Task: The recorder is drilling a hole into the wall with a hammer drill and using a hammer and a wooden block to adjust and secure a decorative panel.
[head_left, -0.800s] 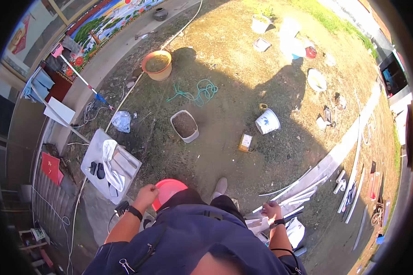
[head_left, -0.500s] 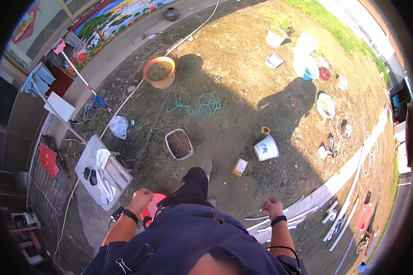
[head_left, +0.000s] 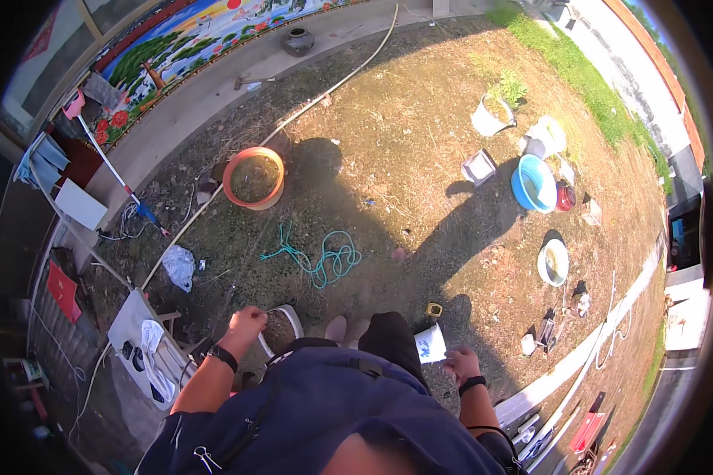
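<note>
My left hand (head_left: 248, 322) hangs in the air with its fingers loosely curled and nothing in them. It is nearest to a white-rimmed tub of soil (head_left: 294, 321), partly hidden by my body. On the other side, my right hand (head_left: 461, 363) is also loosely curled, holding nothing. Close by it in the picture is a white bucket with a blue print (head_left: 430, 345). A small yellow container (head_left: 434, 309) lies just beyond that bucket. Both hands appear to be above the ground things rather than touching them.
Teal rope (head_left: 317, 261) lies loose ahead on the dirt. Beyond are a round orange pot (head_left: 231, 186), a blue basin (head_left: 523, 188) and a white pot with a plant (head_left: 487, 123). At left stands a low table (head_left: 127, 324) with cloth and shoes. A long hose (head_left: 293, 119) crosses the ground.
I have stepped forward, so the tub, bucket and rope now sit nearer and lower in view. The red thing by my left hand is largely hidden. Both hands stay curled.
</note>
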`<action>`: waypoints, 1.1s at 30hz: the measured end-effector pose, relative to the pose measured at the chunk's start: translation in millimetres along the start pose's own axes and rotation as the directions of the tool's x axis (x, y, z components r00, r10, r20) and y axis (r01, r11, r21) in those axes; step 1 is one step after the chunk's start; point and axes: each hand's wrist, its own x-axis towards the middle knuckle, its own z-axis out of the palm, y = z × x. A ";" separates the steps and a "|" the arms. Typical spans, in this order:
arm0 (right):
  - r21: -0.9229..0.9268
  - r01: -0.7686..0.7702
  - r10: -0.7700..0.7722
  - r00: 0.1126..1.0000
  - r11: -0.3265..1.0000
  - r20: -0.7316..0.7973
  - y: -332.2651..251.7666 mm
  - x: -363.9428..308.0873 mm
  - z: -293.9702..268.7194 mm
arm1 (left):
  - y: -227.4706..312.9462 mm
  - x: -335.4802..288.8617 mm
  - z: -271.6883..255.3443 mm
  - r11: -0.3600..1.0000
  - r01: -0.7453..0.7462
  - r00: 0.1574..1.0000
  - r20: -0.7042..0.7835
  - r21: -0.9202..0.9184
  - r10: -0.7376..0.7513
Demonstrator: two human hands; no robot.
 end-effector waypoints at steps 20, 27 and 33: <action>-0.245 0.193 -0.121 0.953 0.950 0.279 -595.0 347.7 285.6 | 298.2 256.7 -27.9 0.891 0.326 0.917 -0.125 -0.315 -0.379; -0.386 0.220 -0.100 0.946 0.896 0.308 -715.8 438.1 395.3 | 405.0 410.1 -75.9 0.919 0.271 0.937 -0.138 -0.287 -0.320; -0.616 0.151 0.075 0.942 0.773 0.326 -830.3 483.0 478.0 | 487.7 517.5 -135.9 0.916 0.047 0.929 -0.321 -0.398 -0.187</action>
